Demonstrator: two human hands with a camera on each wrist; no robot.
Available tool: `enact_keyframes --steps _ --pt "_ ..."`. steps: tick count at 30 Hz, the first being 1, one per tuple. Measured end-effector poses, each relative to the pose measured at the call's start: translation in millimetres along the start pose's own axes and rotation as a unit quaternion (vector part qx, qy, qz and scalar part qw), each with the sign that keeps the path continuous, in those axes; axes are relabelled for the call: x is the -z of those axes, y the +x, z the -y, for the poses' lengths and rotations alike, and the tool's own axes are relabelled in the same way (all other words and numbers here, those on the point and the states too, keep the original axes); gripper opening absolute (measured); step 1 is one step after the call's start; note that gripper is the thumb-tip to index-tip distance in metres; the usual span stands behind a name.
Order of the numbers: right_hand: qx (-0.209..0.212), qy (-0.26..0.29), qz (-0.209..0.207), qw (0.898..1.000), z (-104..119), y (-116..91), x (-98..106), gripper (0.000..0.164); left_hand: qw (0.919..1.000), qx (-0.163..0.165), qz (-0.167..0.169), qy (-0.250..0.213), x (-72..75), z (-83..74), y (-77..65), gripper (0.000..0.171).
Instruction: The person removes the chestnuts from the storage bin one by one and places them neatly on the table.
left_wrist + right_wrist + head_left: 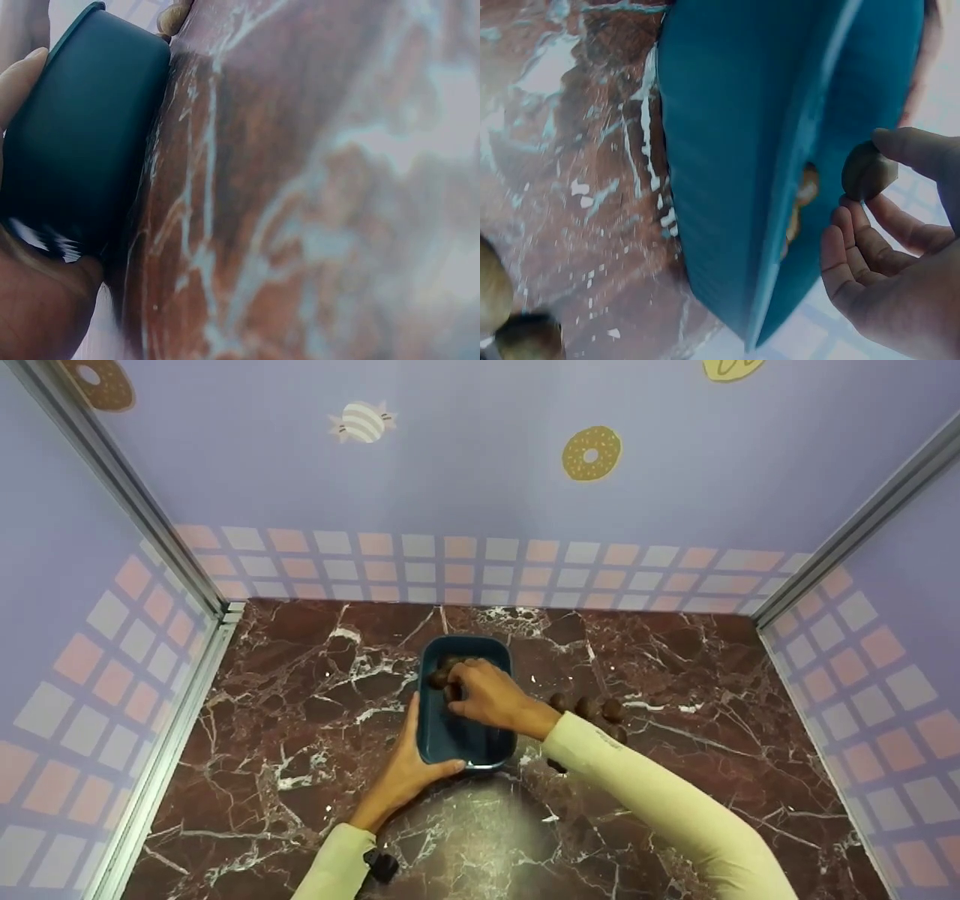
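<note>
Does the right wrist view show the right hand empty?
No, the right hand pinches a brown oval item, plainly visible against the teal container behind it.

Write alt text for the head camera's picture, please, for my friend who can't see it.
A person's right hand pinches a brown, rounded object at an open dark-blue container, while the left hand holds the container's near left corner. More brown objects lie to the right on a dark red marbled surface, before a lilac wall with doughnut pictures.
</note>
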State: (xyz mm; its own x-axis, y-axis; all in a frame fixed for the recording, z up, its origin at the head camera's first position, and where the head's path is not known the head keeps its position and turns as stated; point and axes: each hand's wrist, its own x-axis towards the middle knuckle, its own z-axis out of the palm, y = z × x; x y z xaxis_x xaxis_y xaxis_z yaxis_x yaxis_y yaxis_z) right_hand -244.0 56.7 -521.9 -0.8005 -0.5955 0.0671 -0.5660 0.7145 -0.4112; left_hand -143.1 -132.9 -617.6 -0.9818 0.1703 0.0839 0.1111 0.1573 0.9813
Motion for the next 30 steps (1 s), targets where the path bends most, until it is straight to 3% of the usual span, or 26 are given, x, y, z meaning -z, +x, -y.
enact_keyframes --steps 5,11,17,25,30 --pt "0.008 0.025 -0.016 1.0 -4.3 -10.7 17.5 0.028 0.9999 -0.009 -0.005 -0.001 -1.3 -2.1 -0.1 0.135" --pt "0.009 0.035 -0.036 0.999 -13.1 -24.2 30.3 0.035 0.9999 -0.003 -0.008 0.013 -0.6 -1.2 0.1 0.133" --pt "0.016 0.045 -0.052 0.998 -24.4 -42.8 35.1 0.03 0.9999 0.008 -0.001 0.01 -0.7 -2.0 0.3 0.133" --pt "0.032 0.037 -0.095 0.994 -44.6 -68.8 36.8 0.032 0.9998 -0.015 -0.002 0.011 -1.3 -0.5 1.5 0.136" --pt "0.011 0.073 -0.11 0.991 -59.0 -85.4 40.6 0.034 0.9998 -0.007 -0.008 0.02 -1.0 -0.7 1.2 0.136"
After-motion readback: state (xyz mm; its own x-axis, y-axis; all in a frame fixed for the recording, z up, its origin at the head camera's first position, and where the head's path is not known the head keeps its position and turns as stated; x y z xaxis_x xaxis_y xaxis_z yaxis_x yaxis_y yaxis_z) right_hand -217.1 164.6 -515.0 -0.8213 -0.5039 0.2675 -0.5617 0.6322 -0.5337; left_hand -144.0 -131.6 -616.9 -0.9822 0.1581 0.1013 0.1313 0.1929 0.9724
